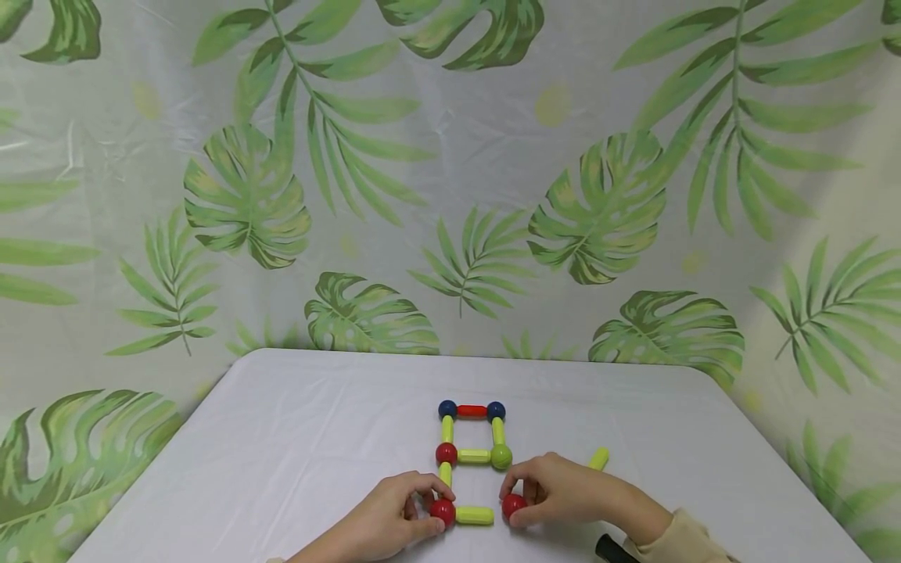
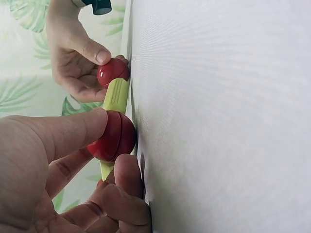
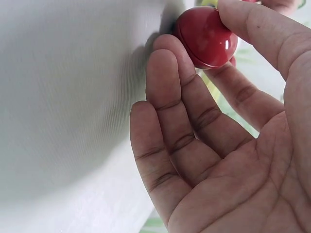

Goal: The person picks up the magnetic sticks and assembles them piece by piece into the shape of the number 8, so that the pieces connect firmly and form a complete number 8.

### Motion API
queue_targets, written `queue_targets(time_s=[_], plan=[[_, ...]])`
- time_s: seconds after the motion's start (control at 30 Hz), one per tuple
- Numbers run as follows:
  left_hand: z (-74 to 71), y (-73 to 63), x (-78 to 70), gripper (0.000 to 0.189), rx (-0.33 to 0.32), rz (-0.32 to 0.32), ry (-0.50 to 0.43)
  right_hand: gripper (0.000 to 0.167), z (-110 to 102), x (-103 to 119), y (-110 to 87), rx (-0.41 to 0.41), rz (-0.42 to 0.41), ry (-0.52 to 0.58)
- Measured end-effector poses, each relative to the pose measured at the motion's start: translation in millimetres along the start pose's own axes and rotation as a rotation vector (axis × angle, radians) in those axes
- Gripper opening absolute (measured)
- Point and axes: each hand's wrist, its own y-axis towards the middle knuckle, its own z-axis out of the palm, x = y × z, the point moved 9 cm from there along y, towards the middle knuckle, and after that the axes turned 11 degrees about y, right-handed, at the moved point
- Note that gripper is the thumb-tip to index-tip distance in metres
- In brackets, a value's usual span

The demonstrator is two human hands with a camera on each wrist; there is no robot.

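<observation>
My left hand (image 1: 398,510) pinches a red ball (image 1: 443,512) at the near left corner of a flat frame of balls and rods. From that ball a yellow-green rod (image 1: 475,515) points right, its far end free in the head view. My right hand (image 1: 563,493) holds a second red ball (image 1: 515,507) between thumb and fingers, slightly apart from the rod's end. Behind them lies a square with two blue balls (image 1: 447,410), a red rod (image 1: 472,411), another red ball (image 1: 446,453) and a green ball (image 1: 500,456). In the right wrist view the held ball (image 3: 206,38) touches the thumb and fingertips.
A loose yellow-green rod (image 1: 599,459) lies on the white table (image 1: 317,422) behind the right hand. A black cylindrical item (image 1: 614,549) sits by the right sleeve (image 1: 679,541). A leaf-patterned cloth (image 1: 486,172) hangs behind the table.
</observation>
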Motion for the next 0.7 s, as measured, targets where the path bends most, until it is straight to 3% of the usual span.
queue_targets(time_s=[0.7], plan=[[-0.7, -0.3, -0.8, 0.024, 0.005, 0.013, -0.002, 0.017, 11.8, 2.4, 4.8, 0.02, -0.016, 0.021]])
